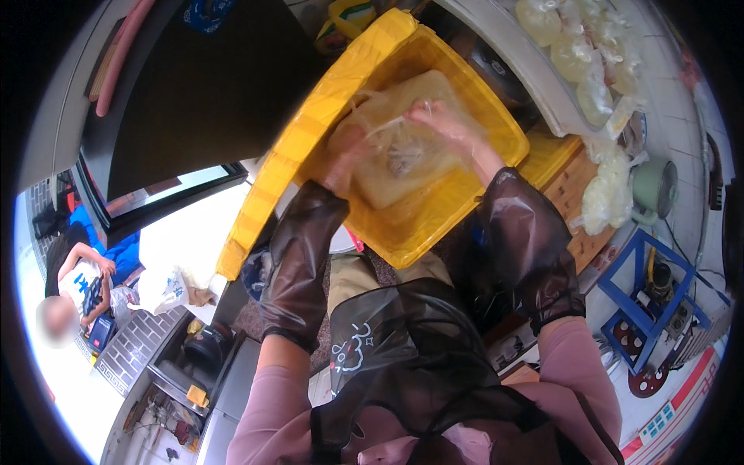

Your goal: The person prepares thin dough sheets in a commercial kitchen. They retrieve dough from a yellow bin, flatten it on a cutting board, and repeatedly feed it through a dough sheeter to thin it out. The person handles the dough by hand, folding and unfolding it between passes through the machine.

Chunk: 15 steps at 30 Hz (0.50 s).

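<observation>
In front of me is a yellow rectangular plastic tub [407,235], tilted in view. A translucent plastic bag [381,192] with pale contents lies in it; what it holds is hard to make out. My right hand [442,122] pinches the gathered plastic near the top of the bag. Blurred by motion, my left hand [347,152] is at the bag's left side, partly behind film, so its grip is unclear. A twisted strip of plastic stretches between the hands. Black sleeve covers reach over both forearms.
A yellow-taped edge [314,110] runs along the tub's left. Tied clear bags [572,55] fill a pale tray at upper right. A wooden board [587,244], a green pot [654,189] and a blue metal frame [616,285] stand at right. A seated person [87,273] is at far left.
</observation>
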Motion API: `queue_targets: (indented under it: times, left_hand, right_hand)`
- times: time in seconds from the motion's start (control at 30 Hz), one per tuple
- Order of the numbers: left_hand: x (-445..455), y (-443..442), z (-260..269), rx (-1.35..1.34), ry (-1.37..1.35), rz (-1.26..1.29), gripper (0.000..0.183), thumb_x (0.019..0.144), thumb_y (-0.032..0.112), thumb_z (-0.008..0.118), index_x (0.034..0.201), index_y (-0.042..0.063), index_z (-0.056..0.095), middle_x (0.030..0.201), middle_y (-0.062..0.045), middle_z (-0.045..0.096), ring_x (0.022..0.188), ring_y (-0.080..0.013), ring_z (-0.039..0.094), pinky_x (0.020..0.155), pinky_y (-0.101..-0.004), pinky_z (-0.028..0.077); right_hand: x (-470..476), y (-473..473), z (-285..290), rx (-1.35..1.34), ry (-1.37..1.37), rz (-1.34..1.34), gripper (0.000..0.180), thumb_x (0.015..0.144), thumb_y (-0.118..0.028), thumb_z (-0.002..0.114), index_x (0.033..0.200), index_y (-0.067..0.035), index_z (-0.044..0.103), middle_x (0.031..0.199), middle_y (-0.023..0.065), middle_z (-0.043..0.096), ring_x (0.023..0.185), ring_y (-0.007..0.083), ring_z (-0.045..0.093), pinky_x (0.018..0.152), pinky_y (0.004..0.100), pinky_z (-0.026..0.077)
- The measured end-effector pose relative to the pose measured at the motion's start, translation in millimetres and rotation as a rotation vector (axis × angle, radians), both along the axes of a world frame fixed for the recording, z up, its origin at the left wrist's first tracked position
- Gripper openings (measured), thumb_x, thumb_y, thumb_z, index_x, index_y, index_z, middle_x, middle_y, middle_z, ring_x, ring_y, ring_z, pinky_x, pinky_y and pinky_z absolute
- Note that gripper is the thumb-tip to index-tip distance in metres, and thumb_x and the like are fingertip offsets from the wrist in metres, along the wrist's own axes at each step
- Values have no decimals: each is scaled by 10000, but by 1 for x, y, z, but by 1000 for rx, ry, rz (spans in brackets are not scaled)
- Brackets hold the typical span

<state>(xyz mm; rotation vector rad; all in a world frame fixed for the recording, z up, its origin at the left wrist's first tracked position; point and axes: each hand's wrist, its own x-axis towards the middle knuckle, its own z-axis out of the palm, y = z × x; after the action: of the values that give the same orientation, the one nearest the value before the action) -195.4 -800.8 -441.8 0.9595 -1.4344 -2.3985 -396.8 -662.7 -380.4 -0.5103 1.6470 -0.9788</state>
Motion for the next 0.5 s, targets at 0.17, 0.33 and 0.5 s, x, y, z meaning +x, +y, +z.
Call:
queue_targets:
  times: [0.17,0.33,0.5]
  left_hand:
    - [14,-27,20,435,256,2,404,902,235,520,1239,11,528,1199,-84,578,1131,-213,532,915,-340,453]
    - [24,-22,54,156,108,-13,395,892,189,522,1250,23,520,1203,-106,579,1131,-227,541,951,-337,445]
    - [-3,-4,14,-513,-66,-148,371,872,152,547,1223,32,543,1173,-142,600,1093,-253,569,923,-351,454]
  right_hand:
    - [16,15,19,-415,44,-282,278,902,-275,606,1055,-48,655,1113,40,577,1058,157,531,893,296,423]
    - [6,12,106,-613,223,-216,225,900,-205,603,1010,-18,663,1072,30,591,1042,143,535,882,303,427]
    - [25,-22,134,-586,476,-99,231,857,-154,674,1050,-28,667,873,79,648,872,154,604,785,270,482]
